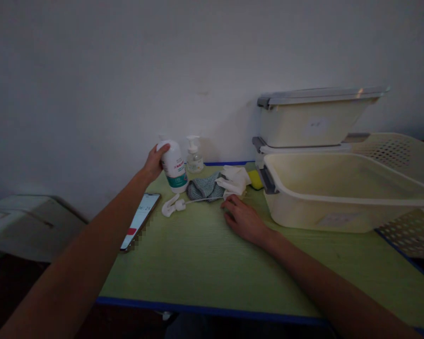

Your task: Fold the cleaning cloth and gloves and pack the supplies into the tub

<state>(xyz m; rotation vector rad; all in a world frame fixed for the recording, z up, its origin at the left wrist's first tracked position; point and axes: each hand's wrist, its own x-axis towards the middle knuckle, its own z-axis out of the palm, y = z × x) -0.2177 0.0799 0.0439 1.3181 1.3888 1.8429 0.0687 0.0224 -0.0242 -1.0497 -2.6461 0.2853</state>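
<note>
At the green table (198, 263), left hand (154, 163) grips white bottle (176, 170); right hand (246, 222), loosely curled, lies by pump tube (199, 200), hold unclear.

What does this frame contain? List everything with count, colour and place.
Table: 1, green with blue edging, centre
Wall: 1, greyish white, behind
Large bottle: 1, white with green label band, tilted, table's back left
Small pump bottle: 1, clear with white pump, right of it
Loose pump: 1, white, front of large bottle
Phone: 1, bright screen, left
Cloth: 1, grey, centre back
Crumpled item: 1, white, by cloth
Unclear item: 1, yellow, beside open bin
Open bin: 1, cream, right
Lidded bins: 2, cream, stacked behind
Perforated basket: at least 1, cream, far right
Box-like object: 1, whitish, far left
Left hand: 1, gripping large bottle
Right hand: 1, near pump's tube
</note>
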